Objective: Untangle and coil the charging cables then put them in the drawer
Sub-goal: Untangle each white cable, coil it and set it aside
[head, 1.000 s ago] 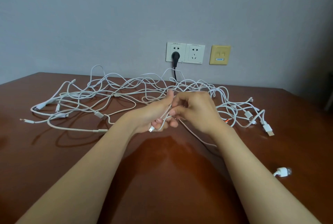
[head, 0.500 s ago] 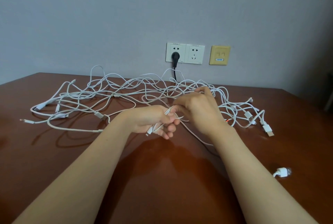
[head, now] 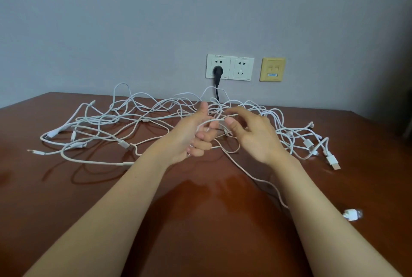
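Left hand [head: 191, 136] grips one white strand [head: 214, 120], fingers curled, thumb up. Right hand [head: 254, 136] just beside it, thumb and forefinger either side of same strand; whether pinch is closed, cannot tell. Charging cables [head: 156, 118] sprawl left-to-right across table [head: 200, 221], just beyond both hands, equally near each. Cord of black plug [head: 217, 71] drops behind tangle. Drawer not in view.

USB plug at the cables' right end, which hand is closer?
Right. The right hand is left of the USB plug; the left hand is farther left.
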`<action>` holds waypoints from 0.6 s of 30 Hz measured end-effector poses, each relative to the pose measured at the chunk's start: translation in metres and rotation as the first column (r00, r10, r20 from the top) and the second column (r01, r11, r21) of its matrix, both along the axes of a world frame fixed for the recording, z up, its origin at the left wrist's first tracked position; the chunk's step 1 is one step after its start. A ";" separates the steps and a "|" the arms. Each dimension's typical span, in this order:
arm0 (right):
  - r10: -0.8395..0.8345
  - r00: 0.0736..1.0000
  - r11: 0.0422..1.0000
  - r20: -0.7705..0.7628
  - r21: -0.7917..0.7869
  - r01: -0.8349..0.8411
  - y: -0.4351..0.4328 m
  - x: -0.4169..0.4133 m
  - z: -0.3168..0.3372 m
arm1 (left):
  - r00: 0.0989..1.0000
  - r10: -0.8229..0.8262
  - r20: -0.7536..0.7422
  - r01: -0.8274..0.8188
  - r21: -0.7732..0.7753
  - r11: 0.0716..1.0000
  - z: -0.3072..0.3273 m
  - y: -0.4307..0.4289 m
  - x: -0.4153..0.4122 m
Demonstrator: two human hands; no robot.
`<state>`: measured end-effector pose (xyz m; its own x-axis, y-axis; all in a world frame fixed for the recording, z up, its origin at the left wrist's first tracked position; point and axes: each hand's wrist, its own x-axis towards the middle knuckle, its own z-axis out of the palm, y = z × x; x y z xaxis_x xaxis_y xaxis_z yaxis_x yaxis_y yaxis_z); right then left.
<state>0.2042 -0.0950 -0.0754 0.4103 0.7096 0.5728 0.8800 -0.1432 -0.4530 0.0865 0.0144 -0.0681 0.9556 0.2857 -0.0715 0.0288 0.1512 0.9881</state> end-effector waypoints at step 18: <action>-0.196 0.975 0.961 -0.109 0.178 0.213 0.004 -0.004 0.004 | 0.998 -0.011 -0.062 0.025 0.233 0.972 -0.010 -0.004 0.010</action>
<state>0.1998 -0.0912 -0.0716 0.5909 0.4890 0.6416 0.7955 -0.2208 -0.5643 0.0967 0.0102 -0.0778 0.9568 0.2840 -0.0620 0.0893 -0.0844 0.9924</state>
